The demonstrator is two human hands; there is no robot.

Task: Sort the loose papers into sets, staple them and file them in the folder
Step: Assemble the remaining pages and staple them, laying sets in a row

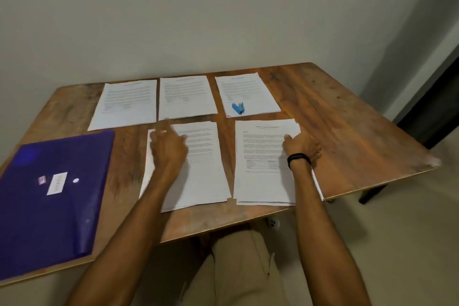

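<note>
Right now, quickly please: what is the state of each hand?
Left hand: open, over the near left pile of papers.
Right hand: thumb on the near right pile; grip cannot be told.

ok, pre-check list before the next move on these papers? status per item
1. Papers split into piles: ok, three far and two near on the table.
2. Near piles squared: not ok, near-left pile and near-right pile are fanned.
3. Stapler free: ok, blue stapler lies on the far-right pile, no hand on it.
4. Hands gripping sheets: cannot tell; left hand rests on near-left pile, right hand at near-right pile's edge.
5. Folder open: not ok, purple folder looks shut.
</note>
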